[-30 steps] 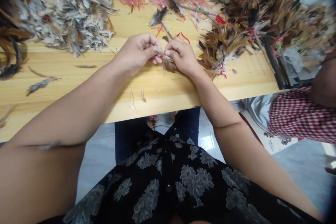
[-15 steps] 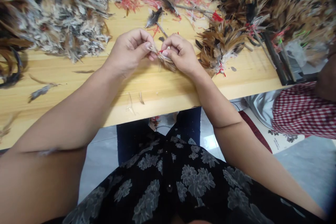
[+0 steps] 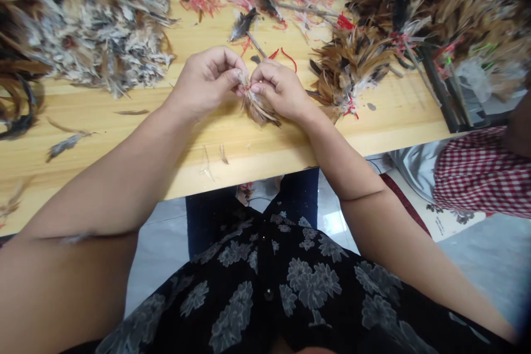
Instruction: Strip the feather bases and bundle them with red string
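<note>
A small bundle of brown feathers (image 3: 259,109) hangs between my hands above the table, its tips pointing down and to the right. My left hand (image 3: 211,78) is closed, with thumb and fingers pinching the quill ends of the bundle. Close against it, my right hand (image 3: 282,88) is closed too, pinching at the red string (image 3: 246,88) around the bundle. Loose red string (image 3: 289,57) shows just beyond my right knuckles. Behind the hands lies a thin stick (image 3: 256,44) with a dark feather (image 3: 244,25) near its far end.
A large heap of grey and brown feathers (image 3: 103,27) covers the table's left. Tied brown feather bunches (image 3: 352,63) and a dark tray edge (image 3: 437,88) are at the right. Red string scraps (image 3: 203,0) lie at the back. Another person's checked sleeve (image 3: 481,171) is at right.
The bundle has turned so its feather tips point further downward. My right hand has shifted slightly left, and a loop of red string now shows behind it.
</note>
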`<state>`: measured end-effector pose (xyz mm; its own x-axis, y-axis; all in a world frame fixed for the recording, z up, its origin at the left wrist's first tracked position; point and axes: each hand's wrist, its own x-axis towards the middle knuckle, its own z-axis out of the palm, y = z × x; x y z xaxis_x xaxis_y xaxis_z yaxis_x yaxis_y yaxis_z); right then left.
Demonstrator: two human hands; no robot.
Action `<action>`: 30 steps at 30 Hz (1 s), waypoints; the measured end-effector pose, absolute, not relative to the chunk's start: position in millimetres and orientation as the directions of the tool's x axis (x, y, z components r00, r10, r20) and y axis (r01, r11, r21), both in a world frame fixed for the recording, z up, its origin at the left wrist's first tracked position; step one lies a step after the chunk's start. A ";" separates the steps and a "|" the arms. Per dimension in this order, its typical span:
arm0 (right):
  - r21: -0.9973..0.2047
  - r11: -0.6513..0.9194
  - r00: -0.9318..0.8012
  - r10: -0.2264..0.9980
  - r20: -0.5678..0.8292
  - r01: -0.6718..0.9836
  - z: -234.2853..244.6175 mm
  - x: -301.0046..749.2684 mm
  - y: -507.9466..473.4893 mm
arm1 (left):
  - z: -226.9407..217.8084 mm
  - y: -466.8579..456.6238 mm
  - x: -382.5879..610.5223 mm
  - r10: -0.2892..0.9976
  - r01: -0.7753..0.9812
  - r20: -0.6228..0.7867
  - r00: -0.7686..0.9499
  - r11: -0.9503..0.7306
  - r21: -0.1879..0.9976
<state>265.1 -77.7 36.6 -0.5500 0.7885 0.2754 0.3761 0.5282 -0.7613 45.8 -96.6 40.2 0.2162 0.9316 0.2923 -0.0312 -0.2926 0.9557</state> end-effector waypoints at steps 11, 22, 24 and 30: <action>-0.691 0.565 -0.577 0.775 0.257 0.451 41.4 266.5 -85.2 | 29.8 -92.4 34.1 0.943 0.151 0.212 0.256 -0.255 0.955; -0.679 0.578 -0.579 0.769 0.269 0.453 34.0 260.7 -83.5 | 31.2 -94.5 34.4 0.935 0.230 0.168 0.312 -0.246 0.942; -0.686 0.578 -0.587 0.764 0.266 0.442 35.0 259.7 -84.9 | 31.3 -93.9 33.5 0.933 0.242 0.156 0.323 -0.241 0.940; -0.815 0.486 -0.597 0.769 0.227 0.315 39.0 259.5 -87.5 | 30.6 -94.7 32.0 0.940 0.252 0.075 0.333 -0.165 0.953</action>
